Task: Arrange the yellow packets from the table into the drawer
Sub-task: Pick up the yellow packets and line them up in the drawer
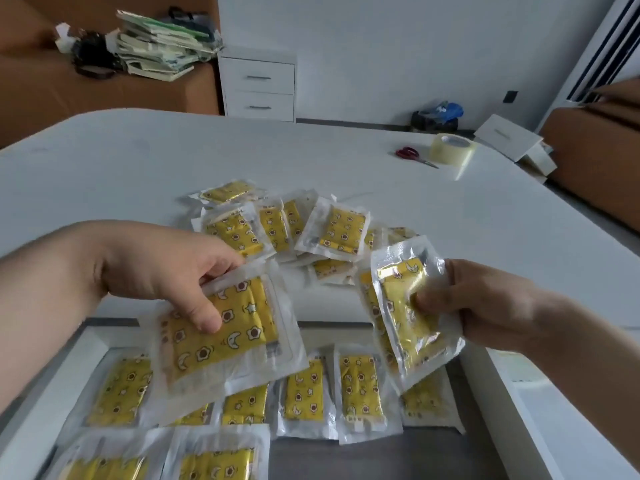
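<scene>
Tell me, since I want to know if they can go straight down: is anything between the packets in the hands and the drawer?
Nothing visible blocks them. The left hand and right hand each hold yellow packets above the open drawer. Packets already lie below, but bare drawer floor shows too.

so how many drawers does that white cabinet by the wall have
2: the upper drawer and the lower drawer, stacked in the cabinet beyond the table. The table's edge may hide more below.

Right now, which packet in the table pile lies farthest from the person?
The small packet at the pile's far-left tip; every other packet in the pile lies nearer the drawer.
</scene>
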